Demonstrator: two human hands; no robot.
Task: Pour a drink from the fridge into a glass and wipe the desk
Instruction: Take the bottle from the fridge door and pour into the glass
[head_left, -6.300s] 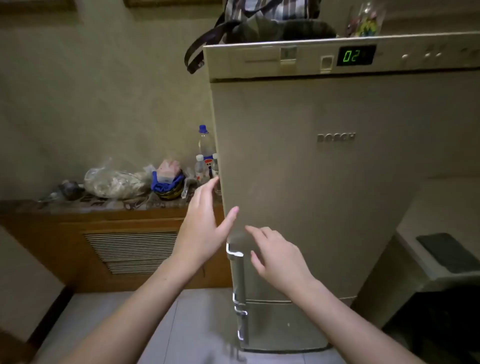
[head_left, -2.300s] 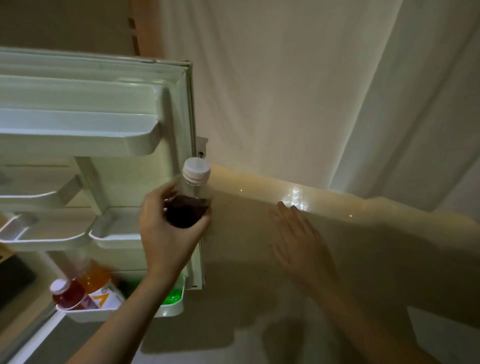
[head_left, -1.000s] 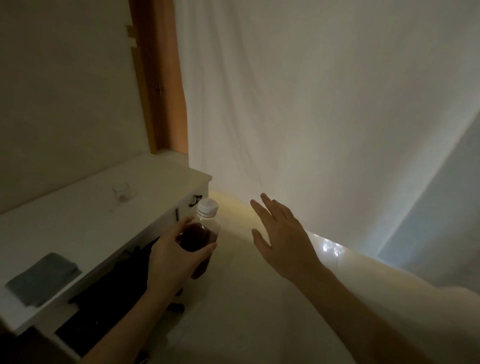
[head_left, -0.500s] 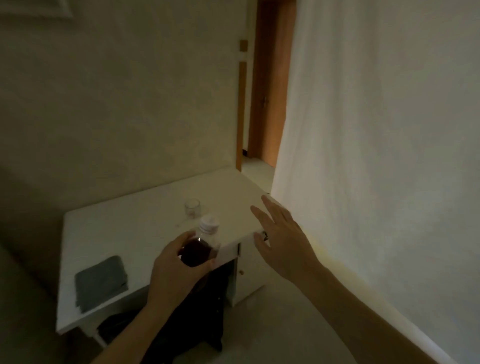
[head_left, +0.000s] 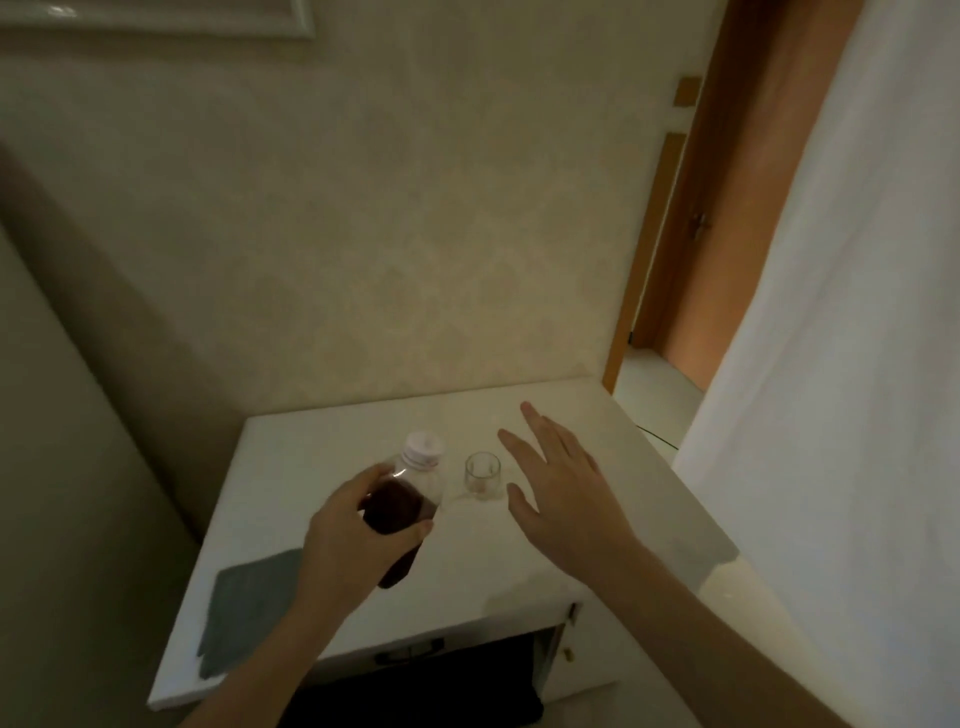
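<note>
My left hand is wrapped around a clear plastic bottle of dark red drink with a white cap, held upright above the white desk. A small empty glass stands on the desk just right of the bottle. My right hand hovers open, fingers spread, immediately right of the glass without touching it. A grey folded cloth lies flat on the desk's near left corner.
A beige wall runs behind the desk. A white curtain hangs close on the right, with a wooden door frame beyond it. A dark opening and a drawer handle show under the desk's front edge.
I have come closer to the desk. The bottle in my left hand is now over the desktop beside the glass, and my right hand has moved in next to the glass.
</note>
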